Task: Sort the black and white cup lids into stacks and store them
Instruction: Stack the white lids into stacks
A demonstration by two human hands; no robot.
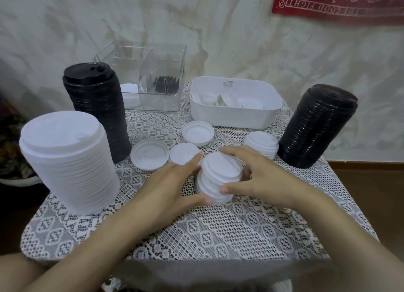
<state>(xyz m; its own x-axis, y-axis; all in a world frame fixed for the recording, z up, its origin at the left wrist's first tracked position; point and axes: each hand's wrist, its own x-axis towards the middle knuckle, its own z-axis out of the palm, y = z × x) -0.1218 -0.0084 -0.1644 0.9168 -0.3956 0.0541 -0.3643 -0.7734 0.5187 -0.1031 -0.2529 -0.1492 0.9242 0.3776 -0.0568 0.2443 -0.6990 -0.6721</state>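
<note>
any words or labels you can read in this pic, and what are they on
"THE GOOD FIGHT": pale letters, upside down, on the red cloth hanging on the wall.
Other letters along that cloth's border: cut off or too blurred to read.
Tall white lid stack, black lid stack, white tub, clear box: no readable text.

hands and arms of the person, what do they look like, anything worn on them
The left hand and the right hand are bare, with no gloves. The left forearm and the right forearm are bare too; no sleeve reaches into view. No ring, watch or bracelet shows. The thumbnails in view look short and unpainted.
</note>
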